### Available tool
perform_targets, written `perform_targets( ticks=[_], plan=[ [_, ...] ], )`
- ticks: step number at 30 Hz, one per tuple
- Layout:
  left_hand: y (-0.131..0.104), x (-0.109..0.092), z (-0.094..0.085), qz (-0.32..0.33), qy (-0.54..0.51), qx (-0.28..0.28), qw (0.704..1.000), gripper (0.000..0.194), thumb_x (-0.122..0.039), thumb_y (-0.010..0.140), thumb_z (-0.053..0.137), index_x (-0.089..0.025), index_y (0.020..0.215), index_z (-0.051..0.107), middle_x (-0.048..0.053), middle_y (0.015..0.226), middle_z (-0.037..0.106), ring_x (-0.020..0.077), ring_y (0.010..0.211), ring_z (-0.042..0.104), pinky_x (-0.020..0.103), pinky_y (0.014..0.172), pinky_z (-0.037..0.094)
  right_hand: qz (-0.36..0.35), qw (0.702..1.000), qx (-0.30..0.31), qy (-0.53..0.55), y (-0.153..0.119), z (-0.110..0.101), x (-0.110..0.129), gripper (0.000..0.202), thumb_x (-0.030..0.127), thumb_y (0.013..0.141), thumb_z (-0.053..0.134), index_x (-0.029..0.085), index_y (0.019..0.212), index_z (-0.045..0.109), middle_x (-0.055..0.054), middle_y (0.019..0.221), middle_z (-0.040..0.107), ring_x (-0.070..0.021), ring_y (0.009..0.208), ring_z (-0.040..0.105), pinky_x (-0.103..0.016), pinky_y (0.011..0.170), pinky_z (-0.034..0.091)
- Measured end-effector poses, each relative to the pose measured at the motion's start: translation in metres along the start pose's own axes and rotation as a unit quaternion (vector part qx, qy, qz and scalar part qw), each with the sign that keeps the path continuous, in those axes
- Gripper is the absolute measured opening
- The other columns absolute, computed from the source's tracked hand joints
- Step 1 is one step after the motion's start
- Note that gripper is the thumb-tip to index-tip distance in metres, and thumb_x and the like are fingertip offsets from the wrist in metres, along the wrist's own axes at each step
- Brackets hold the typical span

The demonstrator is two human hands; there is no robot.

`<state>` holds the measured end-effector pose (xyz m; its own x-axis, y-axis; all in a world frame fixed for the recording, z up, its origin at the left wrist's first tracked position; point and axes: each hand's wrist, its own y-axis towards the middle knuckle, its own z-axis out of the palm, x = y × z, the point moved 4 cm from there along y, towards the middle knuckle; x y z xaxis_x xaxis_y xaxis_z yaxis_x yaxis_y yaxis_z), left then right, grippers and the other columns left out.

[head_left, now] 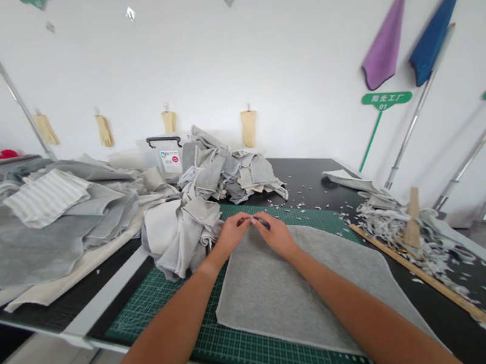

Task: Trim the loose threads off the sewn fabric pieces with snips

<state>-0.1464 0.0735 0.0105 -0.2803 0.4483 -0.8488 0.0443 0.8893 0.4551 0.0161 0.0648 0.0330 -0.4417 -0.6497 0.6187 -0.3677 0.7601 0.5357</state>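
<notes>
A large grey piece of cloth (269,288) with a pale edge lies flat on the green cutting mat (152,310). At its far edge, my left hand (234,232) is closed in a pinch on the cloth's border. My right hand (276,233) meets it fingertip to fingertip, also closed. Something small and dark shows at the right fingers; its kind is too small to make out. My right forearm crosses over the cloth. Just left of my left hand sits a crumpled bundle of grey cloths (181,232).
More grey cloth pieces (40,239) are heaped at the left, others (231,168) behind, near a clear plastic box (168,157). On the right lie a long wooden strip (445,291), a short wooden piece (412,219) and fabric scraps (438,249). Poles lean against the wall.
</notes>
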Motion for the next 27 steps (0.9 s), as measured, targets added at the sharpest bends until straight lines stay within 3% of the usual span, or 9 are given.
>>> perform_targets(
  ticks=[14, 21, 27],
  plan=[
    [-0.0022, -0.0023, 0.0006, -0.034, -0.023, 0.012, 0.999, 0.034, -0.045, 0.084, 0.064, -0.014, 0.089, 0.075, 0.006, 0.085, 0.074, 0.0191, 0.080, 0.063, 0.029, 0.075, 0.048, 0.006, 1.000, 0.012, -0.018, 0.0007, 0.0010, -0.0024, 0.036, 0.051, 0.099, 0.041, 0.030, 0.104, 0.070, 0.000, 0.096, 0.073, -0.0205, 0.083, 0.063, -0.030, 0.078, 0.046],
    [-0.0034, -0.0053, 0.0013, -0.030, -0.024, 0.024, 0.999, 0.033, -0.046, 0.084, 0.063, -0.014, 0.081, 0.073, 0.005, 0.079, 0.072, 0.0184, 0.077, 0.062, 0.027, 0.073, 0.047, 0.030, 0.999, 0.004, -0.030, 0.0015, 0.0001, -0.0069, 0.043, 0.052, 0.100, 0.037, 0.025, 0.081, 0.064, 0.000, 0.074, 0.065, -0.0188, 0.071, 0.058, -0.028, 0.068, 0.040],
    [-0.0034, -0.0071, 0.0006, -0.034, -0.021, 0.006, 0.999, 0.031, -0.044, 0.084, 0.063, -0.014, 0.082, 0.073, 0.005, 0.081, 0.072, 0.0186, 0.079, 0.063, 0.028, 0.074, 0.047, 0.035, 0.999, 0.018, -0.009, 0.0011, 0.0027, -0.0057, 0.039, 0.053, 0.100, 0.038, 0.027, 0.092, 0.066, 0.002, 0.083, 0.068, -0.0188, 0.075, 0.060, -0.027, 0.069, 0.042]
  ],
)
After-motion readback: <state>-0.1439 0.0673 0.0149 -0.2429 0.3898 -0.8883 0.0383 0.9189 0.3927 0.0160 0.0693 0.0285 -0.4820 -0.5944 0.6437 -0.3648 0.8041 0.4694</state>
